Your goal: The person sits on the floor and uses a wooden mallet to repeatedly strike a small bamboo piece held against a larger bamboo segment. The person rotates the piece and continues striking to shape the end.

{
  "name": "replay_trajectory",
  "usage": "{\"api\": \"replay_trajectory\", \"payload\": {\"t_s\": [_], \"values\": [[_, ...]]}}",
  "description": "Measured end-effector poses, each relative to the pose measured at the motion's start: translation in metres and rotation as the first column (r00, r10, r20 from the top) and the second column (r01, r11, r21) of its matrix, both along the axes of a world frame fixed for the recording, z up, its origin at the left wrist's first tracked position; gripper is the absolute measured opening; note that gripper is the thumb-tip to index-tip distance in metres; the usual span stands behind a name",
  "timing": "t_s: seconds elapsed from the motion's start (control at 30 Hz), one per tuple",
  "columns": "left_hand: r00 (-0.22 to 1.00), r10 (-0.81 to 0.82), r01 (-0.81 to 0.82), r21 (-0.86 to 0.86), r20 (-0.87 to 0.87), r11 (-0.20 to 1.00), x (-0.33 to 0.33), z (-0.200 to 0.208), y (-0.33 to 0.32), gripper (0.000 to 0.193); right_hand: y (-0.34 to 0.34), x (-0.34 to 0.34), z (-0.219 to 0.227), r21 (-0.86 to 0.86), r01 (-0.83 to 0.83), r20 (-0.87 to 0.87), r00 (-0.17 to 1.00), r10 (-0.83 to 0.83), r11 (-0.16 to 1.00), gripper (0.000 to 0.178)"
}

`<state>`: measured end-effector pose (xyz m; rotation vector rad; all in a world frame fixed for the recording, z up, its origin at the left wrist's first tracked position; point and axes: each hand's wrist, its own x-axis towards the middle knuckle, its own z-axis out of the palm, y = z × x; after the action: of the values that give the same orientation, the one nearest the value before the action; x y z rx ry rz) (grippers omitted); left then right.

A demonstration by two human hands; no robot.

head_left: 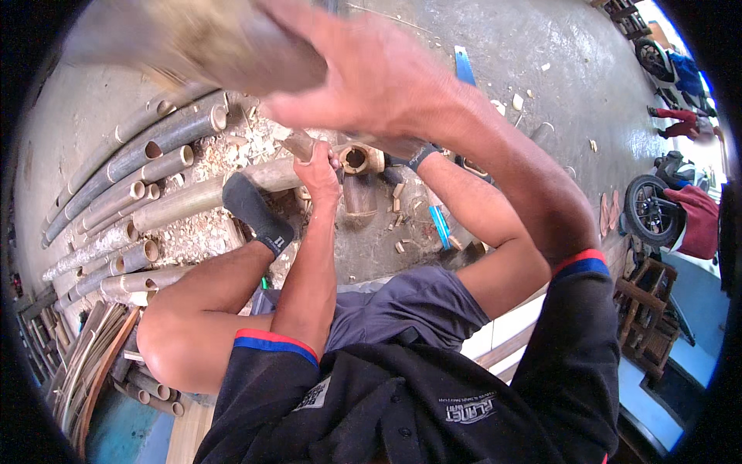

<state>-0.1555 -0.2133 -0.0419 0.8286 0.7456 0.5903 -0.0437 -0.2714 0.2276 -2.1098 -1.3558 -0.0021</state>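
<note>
High in front of me, my right hand (371, 73) grips a thick grey-brown wooden block (209, 46), blurred by motion. Below it my left hand (318, 172) is closed around a short brownish piece (297, 144) whose upper end sticks up; its lower end and exact kind are hidden. Just right of that fist is the open end of a bamboo joint (355, 159), with a ragged opening. A short bamboo length (360, 195) extends from under it toward me. A long pale bamboo pole (189, 203) runs left from there, with my socked left foot (251, 205) against it.
Several bamboo poles with cut holes (124, 166) lie at the left, among wood chips (224, 151). A blue saw blade (464, 66) lies ahead, and a blue tool (440, 226) by my right leg. Split strips (89, 363) are stacked lower left. Motorbikes (653, 209) stand far right.
</note>
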Motion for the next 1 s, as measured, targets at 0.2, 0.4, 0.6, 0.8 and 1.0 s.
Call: {"api": "replay_trajectory", "payload": {"t_s": [0.2, 0.4, 0.6, 0.8, 1.0], "values": [[0.999, 0.052, -0.052, -0.041, -0.011, 0.998, 0.004, -0.005, -0.01, 0.008, -0.029, -0.005, -0.031, -0.543, -0.059, -0.034, 0.998, 0.048, 0.838, 0.083], [0.999, 0.03, -0.031, -0.062, -0.017, 0.998, 0.0, -0.012, -0.003, 0.009, 0.002, -0.002, 0.007, -0.135, -0.014, -0.08, 0.997, 0.004, 0.991, 0.089], [0.991, 0.13, -0.131, -0.054, -0.019, 0.99, 0.003, 0.003, -0.019, 0.01, -0.026, -0.006, -0.033, -0.646, -0.118, -0.03, 0.991, 0.13, 0.754, 0.084], [0.997, 0.065, -0.06, -0.108, 0.048, 0.992, -0.003, -0.022, -0.005, 0.014, 0.002, -0.01, 0.008, -0.026, -0.028, -0.085, 0.996, 0.025, 0.999, 0.084], [0.986, 0.165, -0.168, -0.152, -0.032, 0.974, 0.006, 0.006, -0.021, 0.006, -0.018, -0.005, -0.037, -0.659, -0.125, 0.011, 0.984, 0.177, 0.742, 0.088]]}}
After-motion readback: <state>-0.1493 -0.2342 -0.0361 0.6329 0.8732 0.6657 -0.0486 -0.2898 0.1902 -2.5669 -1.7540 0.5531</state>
